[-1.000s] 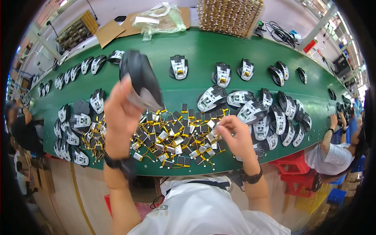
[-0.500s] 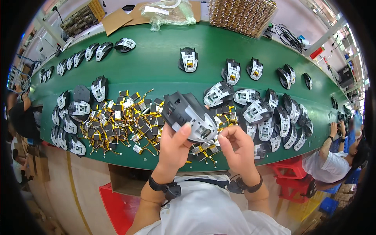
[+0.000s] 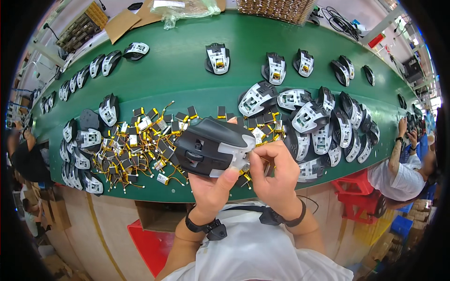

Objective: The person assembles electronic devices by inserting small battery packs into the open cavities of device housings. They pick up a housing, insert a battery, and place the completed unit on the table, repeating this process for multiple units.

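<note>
A big, smooth green tabletop (image 3: 173,56) is bending across the view. A bumpy brown block (image 3: 276,8) is sitting at its far edge, and a thin, crinkly plastic bag (image 3: 187,10) is lying near it. The left hand (image 3: 209,189) is gripping a computer mouse (image 3: 206,146) from below, holding it over the little pile in the middle. The mouse is showing a round, dull black body and a shiny white end. The right hand (image 3: 277,171) is curling its fingertips against that white end; I cannot tell if they are pinching anything. More curvy mice (image 3: 309,117) are lying in groups. Flat little batteries (image 3: 133,140) with thin, twisty wires (image 3: 164,108) are making a messy pile.
</note>
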`<action>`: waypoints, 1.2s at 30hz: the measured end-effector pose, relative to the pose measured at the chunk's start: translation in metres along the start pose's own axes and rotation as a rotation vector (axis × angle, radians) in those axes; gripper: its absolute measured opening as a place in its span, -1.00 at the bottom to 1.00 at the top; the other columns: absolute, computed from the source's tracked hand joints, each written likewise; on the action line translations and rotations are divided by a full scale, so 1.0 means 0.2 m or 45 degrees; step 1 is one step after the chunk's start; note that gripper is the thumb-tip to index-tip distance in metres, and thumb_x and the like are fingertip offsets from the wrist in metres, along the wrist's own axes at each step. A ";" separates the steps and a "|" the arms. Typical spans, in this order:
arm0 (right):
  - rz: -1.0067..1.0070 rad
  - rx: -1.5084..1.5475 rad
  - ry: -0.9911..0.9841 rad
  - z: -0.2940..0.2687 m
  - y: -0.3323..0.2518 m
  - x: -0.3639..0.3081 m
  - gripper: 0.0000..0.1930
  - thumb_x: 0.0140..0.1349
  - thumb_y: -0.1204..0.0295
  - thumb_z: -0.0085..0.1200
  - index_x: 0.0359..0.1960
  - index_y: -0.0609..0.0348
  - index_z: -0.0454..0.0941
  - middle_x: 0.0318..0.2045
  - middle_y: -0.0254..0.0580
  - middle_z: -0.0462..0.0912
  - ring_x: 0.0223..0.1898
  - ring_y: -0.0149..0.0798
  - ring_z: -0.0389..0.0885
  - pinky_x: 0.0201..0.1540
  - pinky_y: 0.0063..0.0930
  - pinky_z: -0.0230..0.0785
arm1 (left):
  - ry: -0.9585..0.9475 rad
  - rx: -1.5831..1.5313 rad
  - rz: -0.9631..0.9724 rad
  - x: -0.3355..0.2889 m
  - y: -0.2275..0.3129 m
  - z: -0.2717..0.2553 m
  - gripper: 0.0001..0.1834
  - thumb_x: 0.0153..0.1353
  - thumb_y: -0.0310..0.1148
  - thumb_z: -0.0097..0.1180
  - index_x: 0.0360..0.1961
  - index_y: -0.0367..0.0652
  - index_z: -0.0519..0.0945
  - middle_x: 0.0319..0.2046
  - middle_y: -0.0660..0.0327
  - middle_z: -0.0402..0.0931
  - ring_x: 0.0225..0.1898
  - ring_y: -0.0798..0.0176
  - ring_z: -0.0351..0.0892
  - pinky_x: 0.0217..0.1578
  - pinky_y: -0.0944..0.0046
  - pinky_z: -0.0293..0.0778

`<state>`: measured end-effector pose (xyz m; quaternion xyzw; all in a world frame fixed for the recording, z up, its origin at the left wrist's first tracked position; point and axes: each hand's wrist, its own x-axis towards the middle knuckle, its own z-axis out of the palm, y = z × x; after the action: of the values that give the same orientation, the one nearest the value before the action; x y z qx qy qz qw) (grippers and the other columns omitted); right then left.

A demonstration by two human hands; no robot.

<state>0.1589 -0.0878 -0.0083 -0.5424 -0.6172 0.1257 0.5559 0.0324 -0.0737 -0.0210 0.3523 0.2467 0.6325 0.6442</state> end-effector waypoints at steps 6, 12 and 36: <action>0.022 0.004 0.010 0.01 0.00 -0.01 -0.84 0.12 0.67 0.23 -0.33 0.29 0.48 -0.48 -0.20 0.56 -0.61 -0.41 0.54 -0.58 -0.59 0.42 | 0.029 0.028 0.022 -0.01 0.01 0.01 -0.26 0.13 -0.38 0.37 0.26 -0.35 0.26 0.16 0.03 0.41 0.09 0.23 0.47 0.13 0.20 0.40; 0.078 -0.025 0.009 0.01 -0.03 -0.02 -0.83 0.09 0.67 0.24 -0.36 0.27 0.47 -0.50 -0.20 0.55 -0.62 -0.45 0.53 -0.59 -0.60 0.38 | -0.077 0.076 0.114 -0.02 0.00 0.00 -0.21 0.14 -0.29 0.37 0.28 -0.38 0.23 0.24 -0.09 0.32 0.20 0.15 0.40 0.16 0.17 0.37; 0.839 0.830 -0.376 -0.02 0.06 -0.02 -0.73 0.37 0.44 0.09 0.00 0.38 0.49 -0.31 -0.27 0.66 -0.36 -0.55 0.58 -0.28 -0.62 0.49 | -0.036 -0.077 -0.012 -0.02 -0.05 -0.09 -0.16 0.29 -0.03 0.16 0.41 -0.22 0.07 0.34 -0.14 0.16 0.34 -0.05 0.24 0.30 -0.08 0.24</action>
<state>0.1676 -0.0883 -0.0191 -0.4829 -0.4134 0.5574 0.5340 0.0250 -0.0742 -0.0404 0.3403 0.2200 0.6318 0.6608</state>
